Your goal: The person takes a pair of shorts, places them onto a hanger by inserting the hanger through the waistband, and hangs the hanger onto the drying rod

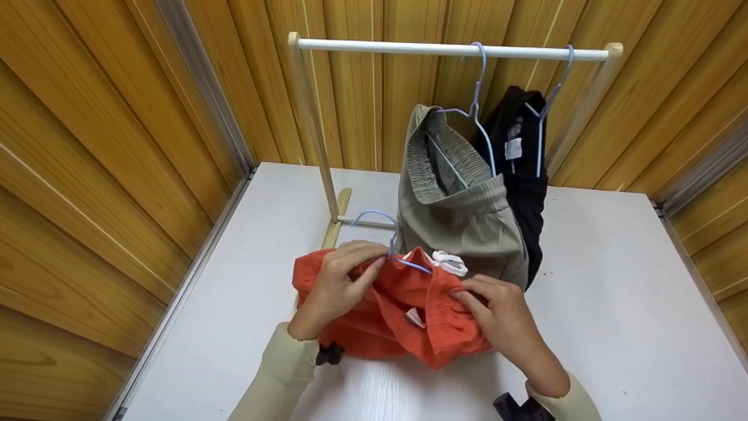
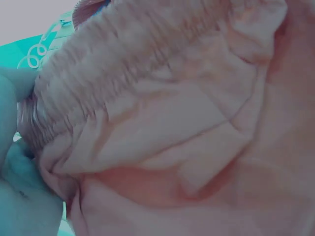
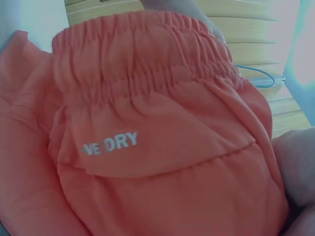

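Note:
Orange-red shorts (image 1: pixel 391 310) with a gathered elastic waistband and white drawstring (image 1: pixel 450 263) are held up over the table. My left hand (image 1: pixel 345 275) pinches the left side of the waistband, beside the neck of a blue-purple hanger (image 1: pixel 415 266). Most of that hanger is hidden inside the shorts; its hook stands up free of the rail. My right hand (image 1: pixel 497 304) grips the waistband on the right between thumb and fingers. White lettering marks a pocket (image 3: pixel 167 142) in the right wrist view.
A rack with a white rail (image 1: pixel 385 47) stands at the back. Grey-green trousers (image 1: pixel 461 228) and a black garment (image 1: pixel 526 199) hang from its right half on hangers. Wood-panelled walls (image 1: pixel 87 146) border the white table (image 1: pixel 613 304).

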`<state>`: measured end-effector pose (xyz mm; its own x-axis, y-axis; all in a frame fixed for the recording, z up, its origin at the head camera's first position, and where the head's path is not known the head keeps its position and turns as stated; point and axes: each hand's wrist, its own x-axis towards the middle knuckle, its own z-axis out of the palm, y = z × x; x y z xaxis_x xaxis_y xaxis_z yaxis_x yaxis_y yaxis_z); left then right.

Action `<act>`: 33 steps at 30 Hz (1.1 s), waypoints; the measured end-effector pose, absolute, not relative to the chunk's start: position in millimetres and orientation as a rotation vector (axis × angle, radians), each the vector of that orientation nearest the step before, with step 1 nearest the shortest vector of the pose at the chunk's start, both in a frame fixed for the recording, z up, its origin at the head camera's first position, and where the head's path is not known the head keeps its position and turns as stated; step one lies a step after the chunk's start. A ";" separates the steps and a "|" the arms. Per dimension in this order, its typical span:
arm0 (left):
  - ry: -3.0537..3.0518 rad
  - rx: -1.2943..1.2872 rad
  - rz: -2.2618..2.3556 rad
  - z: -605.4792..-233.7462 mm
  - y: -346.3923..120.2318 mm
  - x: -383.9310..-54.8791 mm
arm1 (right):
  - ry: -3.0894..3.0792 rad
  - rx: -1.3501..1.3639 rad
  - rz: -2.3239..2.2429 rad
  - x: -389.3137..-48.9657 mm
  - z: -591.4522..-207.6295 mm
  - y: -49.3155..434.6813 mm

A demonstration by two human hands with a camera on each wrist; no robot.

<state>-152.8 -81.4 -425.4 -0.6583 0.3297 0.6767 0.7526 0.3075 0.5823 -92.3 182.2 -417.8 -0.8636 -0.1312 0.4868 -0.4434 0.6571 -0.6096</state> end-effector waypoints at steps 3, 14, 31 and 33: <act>-2.041 -0.924 -1.315 -425.7 -84.6 -153.0 | -2.470 0.417 1.053 -92.6 -416.5 184.3; -1.880 -0.707 -1.266 -419.2 -96.2 -152.3 | -2.473 0.228 0.962 -93.5 -411.2 192.3; -2.103 -0.896 -1.315 -425.2 -93.4 -154.0 | -2.466 0.291 0.918 -91.3 -405.9 195.4; -2.140 -0.875 -1.253 -423.9 -94.3 -155.8 | -2.466 0.329 0.890 -90.8 -405.1 195.5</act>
<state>-155.8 -94.3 -423.9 -0.6645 0.2736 0.6954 0.7404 0.3675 0.5628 -90.8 195.5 -405.1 -0.8487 -0.0568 0.5258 -0.3795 0.7580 -0.5305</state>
